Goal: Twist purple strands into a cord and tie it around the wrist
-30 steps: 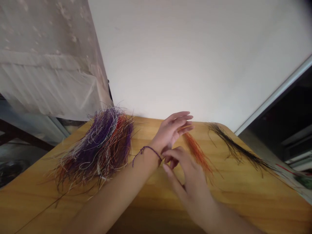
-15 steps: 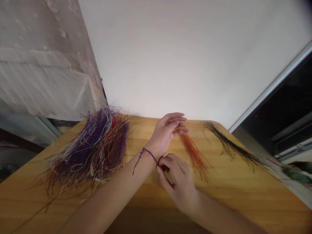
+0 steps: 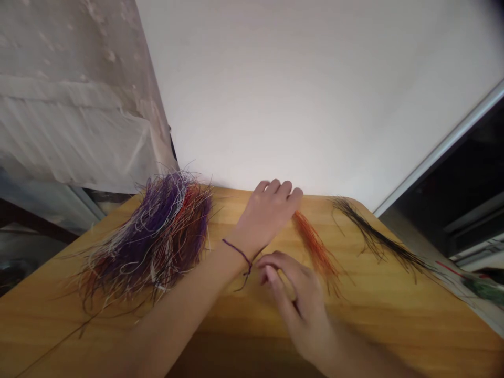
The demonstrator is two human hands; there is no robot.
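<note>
Head view: left hand (image 3: 265, 215) lies open beside the orange strands (image 3: 317, 252); right fingers (image 3: 273, 260) curl by the purple wrist cord (image 3: 244, 260), grip unclear.

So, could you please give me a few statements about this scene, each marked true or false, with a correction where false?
A purple thread circles the left hand's wrist. True.
The right hand holds the black strands. False: they lie apart from it on the wooden table.
The orange strands lie between the left hand and the black strands. True.
The mixed fibre bundle sits on the floor. False: it lies on the wooden table, left of the left hand.
</note>
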